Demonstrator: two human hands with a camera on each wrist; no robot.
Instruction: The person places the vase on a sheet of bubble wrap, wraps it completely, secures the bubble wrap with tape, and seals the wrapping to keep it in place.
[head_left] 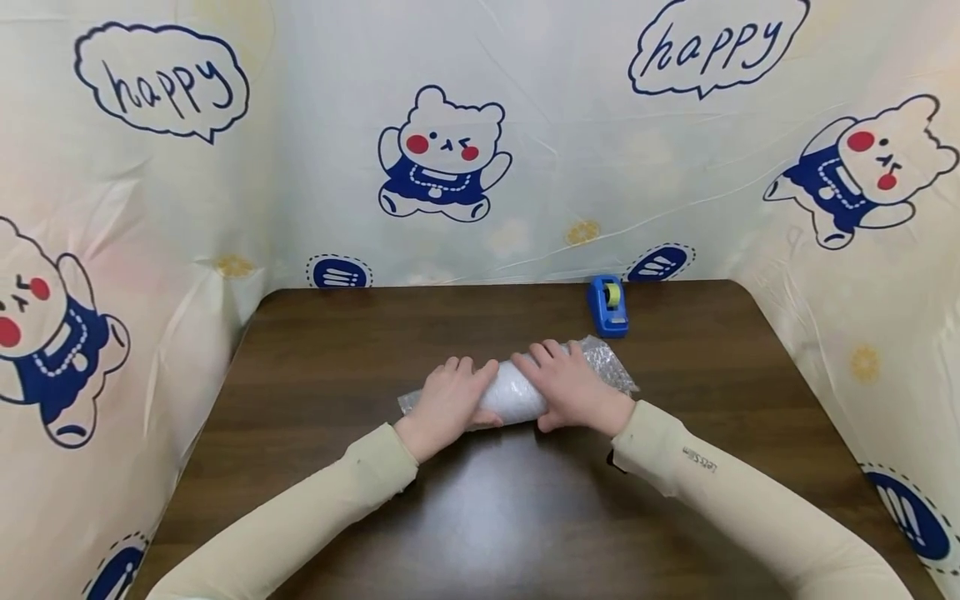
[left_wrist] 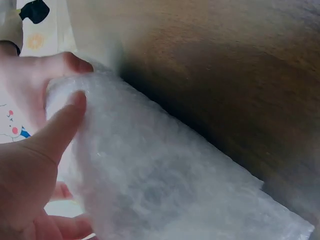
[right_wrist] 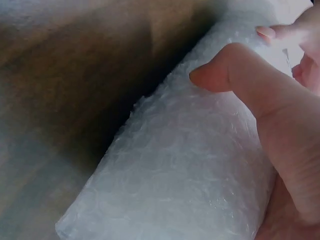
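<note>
A white, roll-shaped bundle of bubble wrap (head_left: 513, 395) lies on the table in front of the person, its flat clear ends sticking out at both sides. Around its left part the left hand (head_left: 448, 403) is curled, thumb on the near side and fingers over the top. The right hand (head_left: 567, 386) grips the right part in the same way. Close up in the left wrist view, the bubble wrap (left_wrist: 165, 165) looks cloudy, with a flattened end. In the right wrist view the thumb presses on the bubbled surface (right_wrist: 175, 145). Whatever is inside the wrap is hidden.
A blue tape dispenser (head_left: 608, 308) with a yellowish roll stands at the table's back edge, right of the middle. The dark wooden table (head_left: 322, 350) is enclosed at the back and sides by a printed cloth (head_left: 555, 167).
</note>
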